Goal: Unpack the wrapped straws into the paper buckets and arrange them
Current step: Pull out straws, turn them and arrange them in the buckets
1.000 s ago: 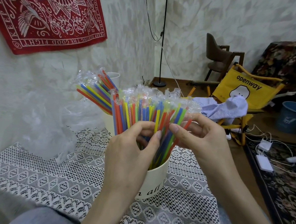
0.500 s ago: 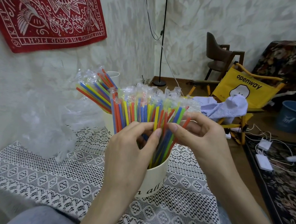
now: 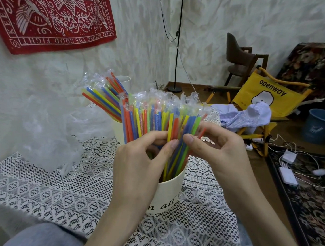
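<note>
**Both hands fan the wrapped straws in the near bucket**

Head view: the left hand [image 3: 139, 159] and the right hand [image 3: 215, 150] meet at the middle of a bundle of wrapped straws [image 3: 158, 119], each with thumb and fingers curled around part of the bundle. The thumbs nearly touch at the front, pinching a few stems between them, probably so the person can spread and level the straws without letting them spill. The straws stand upright in the near paper bucket [image 3: 168, 194], their lower ends inside it and their clear wrapper tips fanned out above the hands. The bucket sits on the lace tablecloth [image 3: 50, 192], just in front of the person, which keeps it within easy reach of both hands.

Behind it stands a second paper bucket [image 3: 118, 131], already holding a smaller bunch of wrapped straws [image 3: 104, 97] that lean to the left. A heap of clear plastic packaging [image 3: 50, 128] lies to the left against the wall. The arranging step looks well underway.
</note>
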